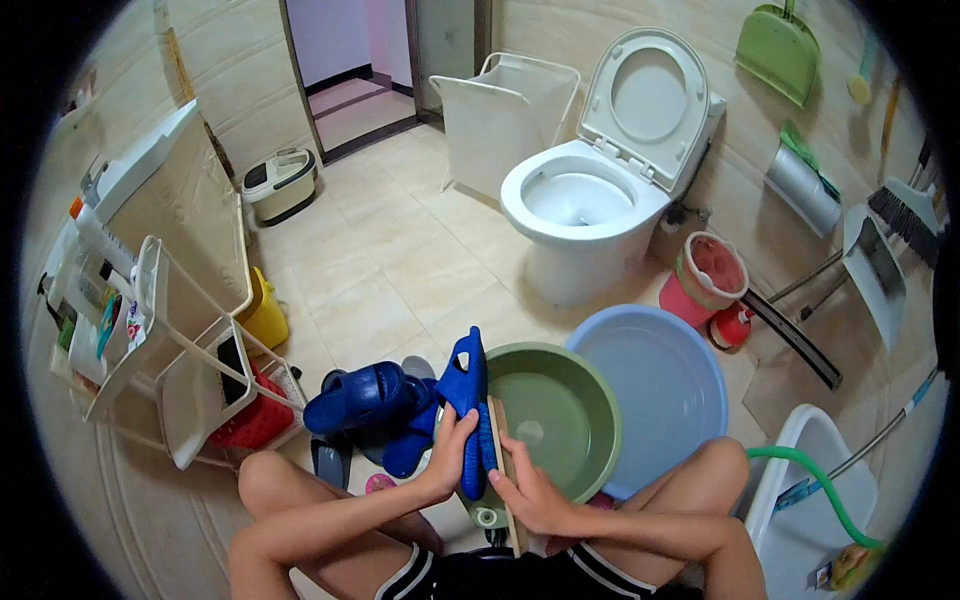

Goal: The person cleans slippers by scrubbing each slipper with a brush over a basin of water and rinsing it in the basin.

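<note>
A blue slipper (466, 375) stands on edge in my left hand (450, 456), its sole turned to the right. My right hand (536, 493) grips a scrub brush (505, 470) with a pale wooden back and blue bristles. The bristles lie against the slipper's sole. Just beyond and to the right of both hands is a green basin (560, 400) with water in it. Left of my left hand, a pile of slippers (362, 396), mostly blue, rests on the floor.
A light-blue basin (655, 390) sits beside the green one. Farther off are the toilet (585, 205), lid raised, and a pink bin (706, 275). A shelf rack (165, 370) stands left. A green hose (820, 480) hangs over a white tub (790, 530) on the right.
</note>
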`<state>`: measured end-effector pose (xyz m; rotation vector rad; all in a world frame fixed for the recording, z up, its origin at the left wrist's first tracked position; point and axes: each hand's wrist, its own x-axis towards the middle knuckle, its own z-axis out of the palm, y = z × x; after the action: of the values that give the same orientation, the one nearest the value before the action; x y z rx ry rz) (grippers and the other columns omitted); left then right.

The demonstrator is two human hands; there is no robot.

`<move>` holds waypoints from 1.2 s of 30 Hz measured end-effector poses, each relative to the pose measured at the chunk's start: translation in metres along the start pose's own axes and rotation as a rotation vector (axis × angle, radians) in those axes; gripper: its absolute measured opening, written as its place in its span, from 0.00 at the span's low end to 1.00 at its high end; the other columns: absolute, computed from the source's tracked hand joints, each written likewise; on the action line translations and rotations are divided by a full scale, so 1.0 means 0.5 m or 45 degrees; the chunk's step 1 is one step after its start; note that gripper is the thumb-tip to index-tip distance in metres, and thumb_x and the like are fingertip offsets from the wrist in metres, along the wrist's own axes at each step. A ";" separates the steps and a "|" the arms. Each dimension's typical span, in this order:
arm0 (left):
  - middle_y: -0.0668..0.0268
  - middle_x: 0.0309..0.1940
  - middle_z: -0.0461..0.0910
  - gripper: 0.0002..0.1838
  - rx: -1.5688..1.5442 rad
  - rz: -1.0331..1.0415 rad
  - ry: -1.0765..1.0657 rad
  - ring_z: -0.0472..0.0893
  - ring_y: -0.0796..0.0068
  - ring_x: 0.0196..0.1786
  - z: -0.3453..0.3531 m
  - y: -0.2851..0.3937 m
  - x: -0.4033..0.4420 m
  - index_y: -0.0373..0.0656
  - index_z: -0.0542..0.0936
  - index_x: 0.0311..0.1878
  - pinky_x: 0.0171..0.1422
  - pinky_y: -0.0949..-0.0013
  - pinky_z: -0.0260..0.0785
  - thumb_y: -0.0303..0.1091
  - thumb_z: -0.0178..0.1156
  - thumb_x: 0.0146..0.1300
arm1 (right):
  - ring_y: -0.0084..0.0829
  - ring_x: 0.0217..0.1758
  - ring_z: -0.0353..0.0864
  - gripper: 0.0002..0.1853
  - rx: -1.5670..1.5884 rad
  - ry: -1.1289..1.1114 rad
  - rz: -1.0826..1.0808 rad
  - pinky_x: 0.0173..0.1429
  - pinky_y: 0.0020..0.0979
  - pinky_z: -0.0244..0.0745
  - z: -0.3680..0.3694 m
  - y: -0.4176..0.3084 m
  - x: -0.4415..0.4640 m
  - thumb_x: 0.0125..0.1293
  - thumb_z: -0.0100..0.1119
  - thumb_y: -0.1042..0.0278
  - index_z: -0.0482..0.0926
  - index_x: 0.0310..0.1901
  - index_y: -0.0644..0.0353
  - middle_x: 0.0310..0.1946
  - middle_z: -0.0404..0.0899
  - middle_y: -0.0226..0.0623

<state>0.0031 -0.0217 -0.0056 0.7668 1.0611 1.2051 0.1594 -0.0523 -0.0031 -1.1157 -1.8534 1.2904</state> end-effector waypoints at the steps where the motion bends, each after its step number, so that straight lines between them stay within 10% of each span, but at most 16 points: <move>1: 0.66 0.48 0.70 0.24 0.043 0.057 0.009 0.75 0.77 0.43 0.003 -0.005 -0.002 0.48 0.57 0.67 0.45 0.73 0.72 0.39 0.46 0.70 | 0.48 0.37 0.81 0.28 0.014 -0.002 -0.072 0.44 0.41 0.74 -0.009 0.018 0.019 0.71 0.44 0.60 0.49 0.66 0.64 0.37 0.77 0.56; 7: 0.64 0.46 0.70 0.27 0.015 -0.234 -0.165 0.75 0.72 0.40 0.030 0.011 -0.028 0.56 0.54 0.68 0.32 0.65 0.77 0.45 0.48 0.69 | 0.44 0.34 0.80 0.26 -0.027 0.089 0.172 0.38 0.41 0.74 -0.070 0.003 0.089 0.71 0.43 0.61 0.51 0.65 0.61 0.38 0.77 0.51; 12: 0.65 0.50 0.70 0.26 0.023 0.033 -0.050 0.71 0.79 0.45 0.025 0.034 -0.003 0.44 0.56 0.68 0.49 0.76 0.67 0.40 0.47 0.70 | 0.42 0.56 0.71 0.27 0.291 -0.015 0.105 0.60 0.38 0.63 0.003 -0.010 0.009 0.72 0.41 0.65 0.46 0.66 0.67 0.53 0.66 0.55; 19: 0.64 0.51 0.70 0.26 0.120 0.101 -0.064 0.72 0.77 0.46 0.038 0.013 -0.016 0.46 0.57 0.68 0.50 0.73 0.67 0.39 0.47 0.70 | 0.22 0.21 0.69 0.24 0.420 0.029 0.158 0.26 0.26 0.68 -0.046 -0.002 0.078 0.72 0.42 0.65 0.49 0.65 0.58 0.28 0.70 0.34; 25: 0.64 0.51 0.70 0.26 -0.023 -0.026 0.019 0.73 0.74 0.51 0.012 0.057 0.011 0.48 0.56 0.68 0.57 0.69 0.67 0.41 0.46 0.69 | 0.21 0.21 0.69 0.27 0.272 0.028 -0.027 0.26 0.24 0.67 0.009 -0.023 0.004 0.72 0.42 0.66 0.47 0.68 0.57 0.22 0.68 0.29; 27: 0.66 0.46 0.70 0.27 -0.039 0.123 0.044 0.73 0.77 0.41 0.011 0.035 0.016 0.49 0.54 0.69 0.46 0.73 0.71 0.41 0.46 0.70 | 0.26 0.37 0.75 0.26 0.316 -0.107 0.197 0.44 0.30 0.72 -0.031 -0.035 0.039 0.72 0.44 0.62 0.52 0.67 0.59 0.37 0.74 0.40; 31: 0.65 0.47 0.69 0.30 -0.022 -0.206 -0.151 0.75 0.74 0.39 0.052 0.048 -0.036 0.55 0.50 0.70 0.32 0.67 0.77 0.45 0.48 0.69 | 0.20 0.20 0.70 0.25 0.402 0.140 0.144 0.26 0.26 0.71 -0.074 0.006 0.116 0.72 0.44 0.61 0.54 0.66 0.54 0.18 0.69 0.27; 36: 0.65 0.50 0.70 0.26 -0.044 0.146 0.029 0.73 0.78 0.43 0.027 0.061 0.012 0.46 0.55 0.69 0.48 0.73 0.70 0.39 0.45 0.71 | 0.40 0.40 0.80 0.28 0.153 -0.031 0.115 0.47 0.36 0.74 -0.028 -0.028 0.049 0.71 0.43 0.63 0.49 0.68 0.59 0.39 0.76 0.51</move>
<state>0.0053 -0.0083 0.0253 0.7972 1.0235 1.3289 0.1559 -0.0271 0.0154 -1.1353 -1.7354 1.4520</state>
